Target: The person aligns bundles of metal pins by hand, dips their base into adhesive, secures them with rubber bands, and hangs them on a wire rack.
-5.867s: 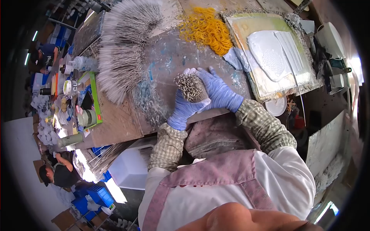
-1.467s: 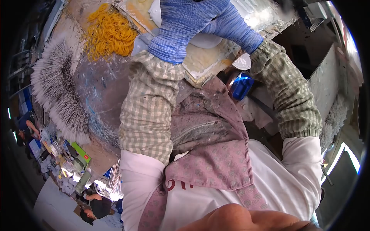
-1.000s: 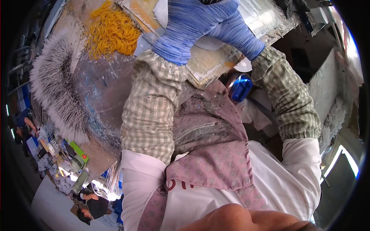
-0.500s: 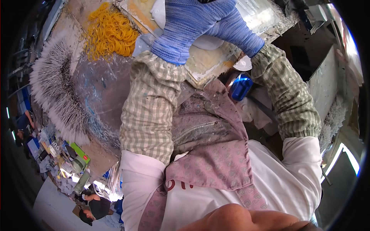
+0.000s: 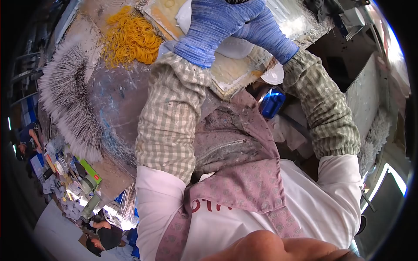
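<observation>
Both my hands wear blue knitted gloves and meet at the top edge of the view. My left hand [image 5: 213,30] curls inward there, and my right hand [image 5: 272,37] comes in against it from the other side. Between them, a small part of a dark, rounded thing [image 5: 237,1] shows; most of it is cut off. My fingertips are largely out of sight, but both hands look closed around it. Under the hands lies a worn, stained board [image 5: 233,78], with a white rounded thing [image 5: 235,48] partly covered by my gloves.
Left of the board lies a heap of yellow rubber bands [image 5: 133,41]. Farther left, pale bristles with dark roots [image 5: 72,104] fan out on the worktop [image 5: 119,95]. A white round lid [image 5: 273,75] and a shiny blue object [image 5: 273,103] sit near my right forearm. Other people work at lower left.
The view has shifted slightly, so the rubber bands and bristles appear a little farther right. My hands stay together in nearly the same pose.
</observation>
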Tool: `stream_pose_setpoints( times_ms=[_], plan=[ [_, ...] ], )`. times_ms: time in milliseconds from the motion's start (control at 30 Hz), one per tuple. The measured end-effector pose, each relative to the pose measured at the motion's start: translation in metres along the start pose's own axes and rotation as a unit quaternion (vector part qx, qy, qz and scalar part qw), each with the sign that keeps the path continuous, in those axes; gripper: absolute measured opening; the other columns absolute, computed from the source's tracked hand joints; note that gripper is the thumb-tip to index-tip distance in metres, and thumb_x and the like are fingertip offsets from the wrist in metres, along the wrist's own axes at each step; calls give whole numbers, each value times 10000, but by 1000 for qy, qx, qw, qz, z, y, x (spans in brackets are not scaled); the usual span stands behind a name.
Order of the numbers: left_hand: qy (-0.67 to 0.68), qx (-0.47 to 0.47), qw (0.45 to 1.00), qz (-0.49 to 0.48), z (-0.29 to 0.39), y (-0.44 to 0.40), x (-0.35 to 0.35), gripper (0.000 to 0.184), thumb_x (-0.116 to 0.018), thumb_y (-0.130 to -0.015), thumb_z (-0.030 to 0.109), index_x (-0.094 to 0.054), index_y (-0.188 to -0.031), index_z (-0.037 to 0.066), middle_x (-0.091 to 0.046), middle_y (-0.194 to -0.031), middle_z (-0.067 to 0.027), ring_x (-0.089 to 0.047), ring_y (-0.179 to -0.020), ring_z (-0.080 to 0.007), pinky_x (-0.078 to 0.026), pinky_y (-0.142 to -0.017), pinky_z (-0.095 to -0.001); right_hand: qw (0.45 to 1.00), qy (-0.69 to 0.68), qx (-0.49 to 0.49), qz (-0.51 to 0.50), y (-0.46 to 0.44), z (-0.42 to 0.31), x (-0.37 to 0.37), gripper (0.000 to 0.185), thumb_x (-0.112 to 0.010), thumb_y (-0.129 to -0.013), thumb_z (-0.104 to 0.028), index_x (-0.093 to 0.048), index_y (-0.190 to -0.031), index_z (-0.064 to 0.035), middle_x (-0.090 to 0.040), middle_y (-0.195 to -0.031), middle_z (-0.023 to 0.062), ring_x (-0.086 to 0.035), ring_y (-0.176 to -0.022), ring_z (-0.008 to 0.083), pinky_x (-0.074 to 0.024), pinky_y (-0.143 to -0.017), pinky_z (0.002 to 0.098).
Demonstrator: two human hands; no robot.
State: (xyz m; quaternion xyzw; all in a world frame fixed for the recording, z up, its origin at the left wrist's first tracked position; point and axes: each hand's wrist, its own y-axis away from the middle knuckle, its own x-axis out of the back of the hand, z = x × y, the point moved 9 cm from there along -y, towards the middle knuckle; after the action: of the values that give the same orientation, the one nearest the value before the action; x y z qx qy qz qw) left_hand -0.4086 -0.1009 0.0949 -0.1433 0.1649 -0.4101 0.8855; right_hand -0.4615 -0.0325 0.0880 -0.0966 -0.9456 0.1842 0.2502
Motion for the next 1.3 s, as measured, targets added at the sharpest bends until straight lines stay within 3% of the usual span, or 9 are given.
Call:
stream_pose_setpoints(
  times_ms=[67,200,400,433,567,633,667,1133,1300],
  plan=[
    [8,7,1000,-2,4,4,-3,439,-848,-728,84,-619,-1099,27,-693,-995,-41,-669,-898,-120,-555,-807,-288,982,102,-156,13,17,94,-14,690,-900,-692,-417,-606,-1202,-57,-723,-956,89,-689,-897,198,-549,-858,336],
    [-103,-85,991,-1,23,14,-8,446,-845,-711,102,-616,-1086,25,-682,-980,-63,-665,-873,-156,-555,-800,-314,986,45,-25,160,27,25,11,546,-891,-702,-428,-694,-1043,-50,-732,-914,73,-694,-905,195,-561,-831,340],
    [-36,-4,999,0,10,8,-5,556,-848,-664,78,-597,-1154,4,-681,-987,-85,-662,-895,-185,-549,-809,-316,966,-177,-163,93,34,84,-15,575,-874,-761,-325,-621,-1204,-60,-715,-1024,51,-669,-981,146,-552,-868,307],
    [-104,46,994,-9,24,13,-4,508,-827,-718,53,-602,-1171,5,-678,-987,-67,-653,-900,-155,-544,-817,-299,995,47,-46,79,27,36,-11,644,-884,-748,-303,-579,-1254,-47,-688,-1132,74,-645,-1056,148,-542,-913,318],
    [-177,-62,982,38,62,37,34,355,-833,-762,187,-662,-1039,46,-716,-926,-33,-684,-811,-111,-568,-766,-286,998,-34,53,20,9,-3,-45,808,-893,-723,-339,-489,-1350,-26,-613,-1286,122,-587,-1185,190,-490,-1015,354],
    [-185,-62,978,75,98,66,70,388,-812,-768,150,-647,-1099,32,-711,-959,-64,-678,-868,-125,-554,-811,-283,942,-249,-213,-76,14,43,-81,911,-877,-728,-391,-412,-1411,-6,-542,-1376,152,-530,-1268,237,-416,-1099,393],
    [-216,-81,969,88,116,85,91,398,-799,-776,127,-637,-1123,19,-709,-966,-74,-674,-881,-132,-548,-825,-284,994,-88,-30,-56,-12,-37,-69,918,-848,-753,-440,-399,-1426,-6,-555,-1359,161,-519,-1284,260,-383,-1122,414],
    [-237,-41,885,398,214,282,251,449,-720,-822,-16,-552,-1238,-30,-685,-979,-90,-632,-862,-113,-539,-817,-263,827,476,160,-252,-110,-21,-307,361,-675,-811,-137,-618,-1165,-103,-689,-970,107,-655,-889,312,-514,-803,448],
    [-186,-45,902,386,217,282,258,467,-719,-817,-37,-545,-1250,-11,-692,-1090,-129,-656,-923,-119,-548,-849,-272,984,48,-28,-169,-89,-96,-280,343,-683,-826,-98,-617,-1162,-80,-712,-963,79,-674,-875,263,-525,-813,396]
  ],
)
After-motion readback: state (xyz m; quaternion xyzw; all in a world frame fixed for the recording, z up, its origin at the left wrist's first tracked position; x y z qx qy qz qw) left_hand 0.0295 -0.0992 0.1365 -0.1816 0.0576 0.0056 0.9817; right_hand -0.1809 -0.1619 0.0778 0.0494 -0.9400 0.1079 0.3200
